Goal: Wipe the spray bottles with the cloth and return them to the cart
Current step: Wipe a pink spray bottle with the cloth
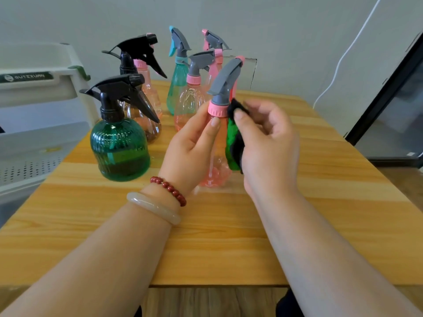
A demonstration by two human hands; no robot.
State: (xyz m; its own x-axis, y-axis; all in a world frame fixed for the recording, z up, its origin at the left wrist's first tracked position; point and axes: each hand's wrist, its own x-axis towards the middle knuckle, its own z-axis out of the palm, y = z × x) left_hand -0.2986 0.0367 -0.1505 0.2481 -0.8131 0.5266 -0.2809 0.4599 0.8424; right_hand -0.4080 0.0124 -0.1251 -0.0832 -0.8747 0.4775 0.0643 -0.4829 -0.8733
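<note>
Spray bottles are the job, and one pink bottle [216, 172] is in hand now, held upright just above the desk [229, 236] near its middle. The left hand [192, 147] makes the grip on it: fingers curled round the body, thumb pressed just under the pink collar. The right hand [267, 145] pinches a folded cloth [233, 145], green with a black edge, flat against the bottle's right side and up by the collar, so I judge the wiping of this one is under way.

Its body is clear pink plastic, slim, with a ribbed, bulging base and a grey trigger head. Behind it, toward the desk's far edge, stand more bottles: a squat dark green ribbed one [120, 147] with a black trigger at the left edge, a clear brownish one [148, 124] behind it, a tall teal one [177, 85], and several pink ones. All look like thin, glossy plastic; the green one seems partly filled.

A white cart [39, 88] with a perforated shelf sits off the desk's left edge. No bottle shows on it, so most of the task seems left: whether any of the standing bottles are already wiped, I cannot tell.
</note>
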